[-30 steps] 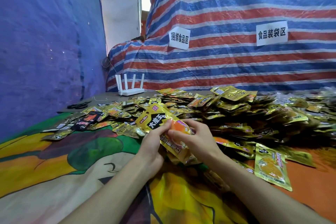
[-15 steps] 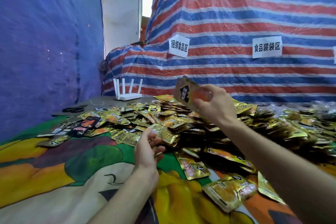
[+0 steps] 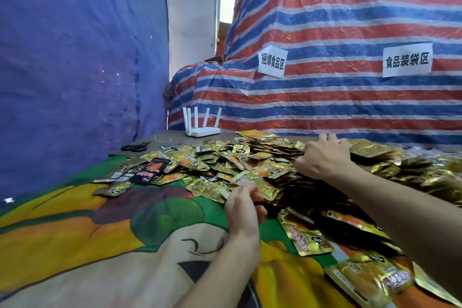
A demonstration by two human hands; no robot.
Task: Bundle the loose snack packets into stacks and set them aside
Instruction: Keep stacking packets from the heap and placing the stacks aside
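Striped tarp point(image 3: 325, 20) fills the back wall in red, blue and white, with a sign point(image 3: 272, 61) and a second sign point(image 3: 407, 60) stuck on it, and a blue sheet point(image 3: 75, 57) hangs down the left. Below that, a cartoon cloth point(image 3: 100, 245) covers the table. A white router point(image 3: 202, 130) stands at the far edge, and scissors point(image 3: 135, 147) lie by the sheet.

Now the pile point(image 3: 237, 162): gold packets heaped across the middle and right of the cloth, with one black packet point(image 3: 157, 166) sitting on its left slope. Two strays, a near packet point(image 3: 305, 235) and a big packet point(image 3: 370, 280), lie flat on the cloth close to the camera.

The right hand point(image 3: 325, 157) is out over the top of the heap, back to us. Its fingers point(image 3: 325, 137) stretch forward, close together, resting on the far packets. The left hand point(image 3: 243, 205) sits at the pile's near edge with fingers curled inward and thumb tucked alongside, touching the gold foil. Whether it is pinching a packet, I cannot tell from here.
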